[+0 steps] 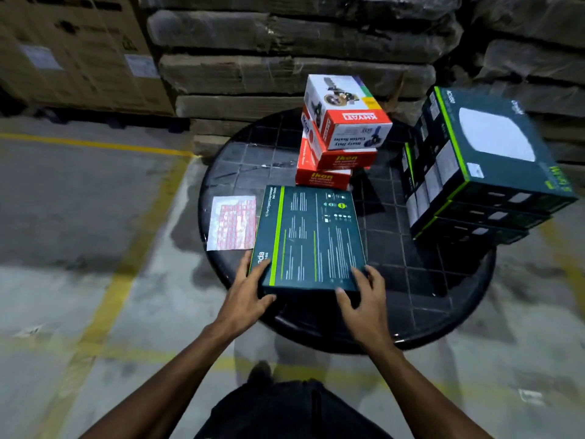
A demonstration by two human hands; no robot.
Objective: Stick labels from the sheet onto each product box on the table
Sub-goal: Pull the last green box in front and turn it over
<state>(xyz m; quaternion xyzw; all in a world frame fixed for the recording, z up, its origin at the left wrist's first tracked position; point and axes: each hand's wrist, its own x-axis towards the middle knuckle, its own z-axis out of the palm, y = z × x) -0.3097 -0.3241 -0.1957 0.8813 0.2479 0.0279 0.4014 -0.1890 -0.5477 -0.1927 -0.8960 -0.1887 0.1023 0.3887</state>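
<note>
Gripped at both near corners by left hand (250,288) and right hand (364,299): flat dark-teal cardboard box (308,239), centre frame on round black desk (443,280). Probably light, stiff, slick; best held by edges. Pink label sheet (232,221) just left.

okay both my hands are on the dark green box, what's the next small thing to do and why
Probably free your left hand and reach for the label sheet. It lies just left of the dark green box, which shows no fresh label, while your right hand can steady it.
</note>
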